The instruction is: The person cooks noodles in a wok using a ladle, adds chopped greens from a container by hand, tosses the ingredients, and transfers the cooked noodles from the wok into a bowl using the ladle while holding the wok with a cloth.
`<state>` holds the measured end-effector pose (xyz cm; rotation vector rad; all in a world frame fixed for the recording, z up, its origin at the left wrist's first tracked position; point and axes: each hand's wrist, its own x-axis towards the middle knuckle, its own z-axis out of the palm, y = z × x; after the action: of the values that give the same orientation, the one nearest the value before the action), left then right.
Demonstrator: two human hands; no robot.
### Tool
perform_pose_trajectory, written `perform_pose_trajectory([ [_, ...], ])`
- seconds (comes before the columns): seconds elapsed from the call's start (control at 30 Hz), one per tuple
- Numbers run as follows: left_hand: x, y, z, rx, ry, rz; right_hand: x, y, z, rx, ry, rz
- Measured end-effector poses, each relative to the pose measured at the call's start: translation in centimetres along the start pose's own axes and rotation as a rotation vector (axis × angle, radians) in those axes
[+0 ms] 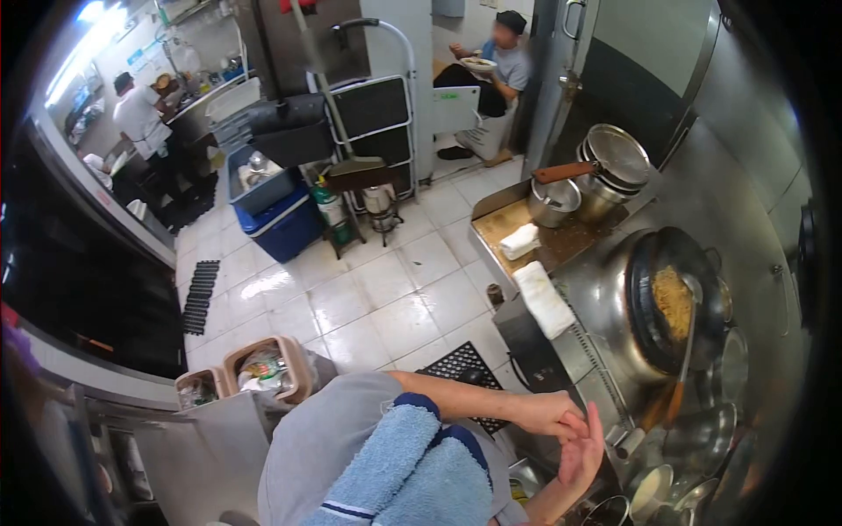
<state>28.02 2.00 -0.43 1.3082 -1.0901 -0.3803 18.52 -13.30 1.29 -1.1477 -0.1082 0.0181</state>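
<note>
Nearest you, a nubby light-blue towel [438,473] with dark navy edging hangs over your soft grey shirt, and just beyond it your bare hands meet: the left hand [548,412] has its fingers curled in against the right hand [581,456], which is open with its fingers stretched out. You have no tool in either of them, though whether the curled fingers pinch something small you cannot tell from here. Near right, rounded metal pans [715,438] crowd together, some shiny, some dulled. Farther along on the right, the golden-brown, crumbly-looking food [672,298] lies heaped inside the deep, blackened wok [693,248], and the ladle [691,337] rests in it, its slim metal shank running into a wooden handle. So your food is already in the wok and looks well coloured; it is not yet dished up, and how much cooking is left cannot be told. Left of the wok, a folded white cloth [544,298] lies by the stove edge. Beyond it, a brown-stained metal tabletop [495,215] carries a small steel pot [554,210] and a round strainer [620,147] set over stacked pots.
</note>
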Motion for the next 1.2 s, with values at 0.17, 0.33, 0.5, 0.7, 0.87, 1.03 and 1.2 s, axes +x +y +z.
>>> perform_pose_trajectory([
  [0.17, -5.4, 2.2, 0.6, 0.053, -0.086, -0.205, -2.1, 2.7, 1.5, 0.143, -0.089, 0.169],
  [0.33, -7.0, 1.0, 0.6, 0.131, -0.172, -0.219, -2.0, 2.4, 1.8, 0.051, -0.169, 0.258],
  [0.5, -8.4, 4.0, -0.8, 0.021, -0.084, -0.303, -1.0, 2.6, 2.4, -0.039, -0.139, 0.109],
  [0.7, -10.2, 5.6, -3.8, -0.121, 0.325, -0.118, 0.8, 1.4, 7.5, -0.285, 0.056, -0.356],
  [0.87, -9.1, 10.3, -4.9, -0.022, 0.379, 0.15, 0.9, 3.6, 16.1, -0.542, 0.121, -0.662],
  [1.03, -8.6, 11.6, -4.4, 0.038, 0.441, 0.315, 1.6, 3.1, 21.3, -0.641, -0.1, -0.677],
  [1.2, -9.3, 12.9, -5.1, -0.114, 0.051, 0.164, 1.6, 2.0, 20.9, -0.905, -0.037, -0.775],
])
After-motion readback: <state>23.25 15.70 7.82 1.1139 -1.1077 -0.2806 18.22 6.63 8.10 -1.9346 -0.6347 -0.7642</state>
